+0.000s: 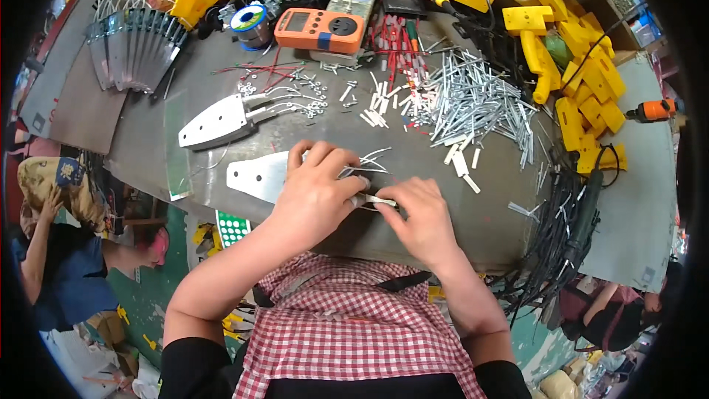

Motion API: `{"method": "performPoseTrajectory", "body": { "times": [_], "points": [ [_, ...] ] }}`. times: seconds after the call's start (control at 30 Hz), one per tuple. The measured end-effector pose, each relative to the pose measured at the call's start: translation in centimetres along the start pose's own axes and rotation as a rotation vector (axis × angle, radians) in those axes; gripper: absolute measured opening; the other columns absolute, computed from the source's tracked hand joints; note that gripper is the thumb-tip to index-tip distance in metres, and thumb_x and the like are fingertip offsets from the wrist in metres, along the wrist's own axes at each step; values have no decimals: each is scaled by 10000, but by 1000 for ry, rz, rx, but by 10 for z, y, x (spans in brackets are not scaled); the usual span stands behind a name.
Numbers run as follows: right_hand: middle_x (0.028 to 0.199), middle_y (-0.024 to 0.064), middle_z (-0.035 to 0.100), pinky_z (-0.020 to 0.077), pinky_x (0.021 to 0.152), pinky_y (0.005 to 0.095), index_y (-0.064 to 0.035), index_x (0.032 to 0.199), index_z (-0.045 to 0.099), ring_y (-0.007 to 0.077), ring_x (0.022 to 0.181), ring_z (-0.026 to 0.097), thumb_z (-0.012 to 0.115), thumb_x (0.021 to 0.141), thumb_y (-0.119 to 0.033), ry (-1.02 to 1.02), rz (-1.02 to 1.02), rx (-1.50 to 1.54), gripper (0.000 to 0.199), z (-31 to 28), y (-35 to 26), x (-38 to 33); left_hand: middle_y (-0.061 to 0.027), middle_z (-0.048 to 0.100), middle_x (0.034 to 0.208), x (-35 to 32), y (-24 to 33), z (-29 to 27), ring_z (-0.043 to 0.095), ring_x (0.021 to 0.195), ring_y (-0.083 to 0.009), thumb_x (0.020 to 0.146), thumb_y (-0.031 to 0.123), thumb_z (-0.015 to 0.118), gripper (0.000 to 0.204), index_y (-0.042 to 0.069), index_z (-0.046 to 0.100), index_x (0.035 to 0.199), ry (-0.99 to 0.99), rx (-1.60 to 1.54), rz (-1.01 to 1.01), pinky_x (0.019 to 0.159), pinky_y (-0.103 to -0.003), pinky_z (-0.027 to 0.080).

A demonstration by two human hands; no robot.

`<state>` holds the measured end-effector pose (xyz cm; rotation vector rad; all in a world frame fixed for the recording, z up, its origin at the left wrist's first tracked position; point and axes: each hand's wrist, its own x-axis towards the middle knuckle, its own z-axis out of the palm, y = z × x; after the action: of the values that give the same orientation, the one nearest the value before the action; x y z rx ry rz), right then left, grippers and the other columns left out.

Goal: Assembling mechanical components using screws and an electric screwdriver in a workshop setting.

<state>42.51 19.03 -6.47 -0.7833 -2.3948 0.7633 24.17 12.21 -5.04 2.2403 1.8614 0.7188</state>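
1. Grey metal covers the workbench [473, 222], and both hands meet near its front edge, just above the person's checked apron [354, 325].
2. The left hand [317, 192] presses down on a flat metal plate [255, 176], fingers curled over its right end, where thin wires [369, 157] stick out.
3. The right hand [421, 218] pinches a small white sleeve [380, 199] between thumb and fingers, its tip touching the left hand's fingers.
4. A second metal plate [214, 120] with wires lies further back.
5. A heap of white sleeves [473, 100] sits to the right, an orange meter [319, 29] behind, and yellow plastic parts [583, 96] at the far right.
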Motion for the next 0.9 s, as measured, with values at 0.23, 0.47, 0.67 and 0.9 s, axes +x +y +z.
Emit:
{"method": "performPoseTrajectory", "body": {
  "times": [0.23, 0.47, 0.67, 0.9],
  "points": [
    [742, 93, 589, 430, 673, 389, -48, 861, 577, 295, 710, 564, 657, 767, -104, -24, 24, 35, 136, 32, -7, 19, -123, 484, 1162, -33, -22, -34, 435, 1095, -337, 477, 110, 791, 735, 24, 524, 1156, -75, 53, -119, 901, -437, 395],
    [882, 81, 663, 485, 695, 270, -20, 946, 657, 153, 791, 630, 666, 784, -75, -61, 392, 737, 171, 35, 3, 25, -123, 504, 1097, -38, -23, -36, 468, 1016, -329, 454, 90, 778, 710, 25, 557, 1126, 15, -63, -81, 859, -422, 420],
    [901, 61, 676, 487, 698, 245, -16, 955, 667, 112, 802, 624, 682, 779, -75, -78, 431, 773, 186, 34, -21, 35, -121, 512, 1083, -39, -24, -44, 473, 1015, -329, 437, 64, 774, 739, 28, 555, 1142, 40, -65, -75, 854, -419, 424],
    [974, 106, 627, 474, 778, 318, -34, 908, 659, 249, 898, 603, 671, 756, -50, 200, 92, 309, 154, 30, -26, 56, -125, 514, 1062, -23, -61, -60, 501, 1009, -325, 503, -4, 751, 845, 23, 417, 1278, 65, -19, -358, 865, -387, 432]
  ]
}}
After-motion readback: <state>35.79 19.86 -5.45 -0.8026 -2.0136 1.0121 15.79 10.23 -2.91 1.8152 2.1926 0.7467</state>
